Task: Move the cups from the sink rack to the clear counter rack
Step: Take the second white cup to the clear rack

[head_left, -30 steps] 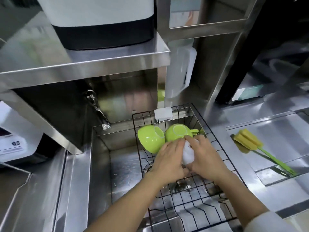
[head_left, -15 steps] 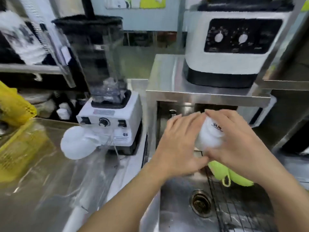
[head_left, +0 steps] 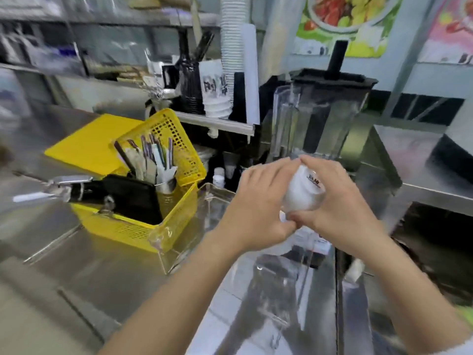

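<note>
A white cup [head_left: 303, 192] with small dark print is held in the air between both hands. My left hand [head_left: 258, 201] wraps its left side and my right hand [head_left: 340, 203] covers its right side and top. The cup hangs above a clear acrylic counter rack [head_left: 210, 201], whose transparent walls show below and left of my hands. The sink rack and the green cups are out of view.
A yellow perforated basket [head_left: 176, 155] with utensils and a black holder stands left of the clear rack on the steel counter [head_left: 76, 265]. A blender with a clear jug [head_left: 314, 119] stands just behind my hands. Stacked paper cups [head_left: 230, 47] sit on a back shelf.
Both hands lifted the white cup out of the sink rack and carried it left. The view swung from the sink to the counter with the clear rack and yellow basket.
</note>
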### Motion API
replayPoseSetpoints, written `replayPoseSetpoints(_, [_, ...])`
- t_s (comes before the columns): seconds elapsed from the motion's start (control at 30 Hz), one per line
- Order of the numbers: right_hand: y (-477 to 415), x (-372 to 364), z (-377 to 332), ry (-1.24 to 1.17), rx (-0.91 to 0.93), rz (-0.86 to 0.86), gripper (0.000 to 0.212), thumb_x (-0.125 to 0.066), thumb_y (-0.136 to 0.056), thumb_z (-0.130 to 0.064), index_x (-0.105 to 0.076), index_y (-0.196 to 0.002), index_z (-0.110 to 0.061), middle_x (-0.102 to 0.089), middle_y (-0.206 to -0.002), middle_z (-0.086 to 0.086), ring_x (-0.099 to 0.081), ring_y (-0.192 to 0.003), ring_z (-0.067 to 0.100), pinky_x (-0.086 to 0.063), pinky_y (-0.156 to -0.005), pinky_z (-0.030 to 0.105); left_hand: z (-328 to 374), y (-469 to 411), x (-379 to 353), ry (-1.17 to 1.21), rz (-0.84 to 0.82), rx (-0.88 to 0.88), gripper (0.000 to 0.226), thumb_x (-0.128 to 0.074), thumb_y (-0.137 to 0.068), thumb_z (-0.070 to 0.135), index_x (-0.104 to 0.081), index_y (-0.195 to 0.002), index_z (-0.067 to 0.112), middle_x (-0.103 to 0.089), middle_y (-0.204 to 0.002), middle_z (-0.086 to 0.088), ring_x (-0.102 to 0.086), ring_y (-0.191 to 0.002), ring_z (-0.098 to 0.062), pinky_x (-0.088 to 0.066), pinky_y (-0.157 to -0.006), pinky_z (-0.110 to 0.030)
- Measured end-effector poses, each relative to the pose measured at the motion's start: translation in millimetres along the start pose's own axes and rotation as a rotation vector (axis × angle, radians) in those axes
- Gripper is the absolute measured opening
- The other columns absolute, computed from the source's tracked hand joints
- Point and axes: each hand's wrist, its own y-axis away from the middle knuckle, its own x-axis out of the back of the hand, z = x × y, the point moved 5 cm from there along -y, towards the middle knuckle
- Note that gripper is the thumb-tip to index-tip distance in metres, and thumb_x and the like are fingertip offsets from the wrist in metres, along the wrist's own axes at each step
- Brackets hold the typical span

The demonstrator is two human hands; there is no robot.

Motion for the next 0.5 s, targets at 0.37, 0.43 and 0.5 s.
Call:
replayPoseSetpoints(0.37, [-69, -133, -5, 0.098, -0.096, -0.296, 0.086, -0.076, -0.06, -0.021, -0.033, -0.134, -0.024, -0.042, -0.13, 0.009, -0.042, -0.121, 0.026, -0.042, -0.096, 0.043, -123, 40, -1, 0.056, -0.25, 0.388, 0.089, -0.071, -0.067, 0.029, -0.023, -0.142, 0.024, -0.033, -0.128, -0.007, -0.031, -0.119, -0.028, -0.026, -0.099, -0.035])
replayPoseSetpoints(0.43, [-71, -145, -3, 0.153, -0.109, -0.35, 0.088, -0.077, -0.059, -0.019, -0.032, -0.135, -0.026, -0.042, -0.127, 0.01, -0.044, -0.117, 0.028, -0.044, -0.093, 0.044, -133, 46, -8, 0.07, -0.29, 0.434, 0.09, -0.072, -0.069, 0.028, -0.021, -0.143, 0.024, -0.034, -0.128, -0.008, -0.031, -0.12, -0.027, -0.027, -0.1, -0.036])
replayPoseSetpoints(0.5, [-75, -155, 1, 0.167, -0.136, -0.388, 0.088, -0.078, -0.058, -0.022, -0.032, -0.133, -0.025, -0.043, -0.125, 0.011, -0.046, -0.114, 0.029, -0.045, -0.091, 0.045, -141, 49, -14, 0.062, -0.317, 0.449, 0.088, -0.07, -0.072, 0.029, -0.019, -0.144, 0.023, -0.034, -0.133, -0.008, -0.028, -0.126, -0.026, -0.024, -0.103, -0.036])
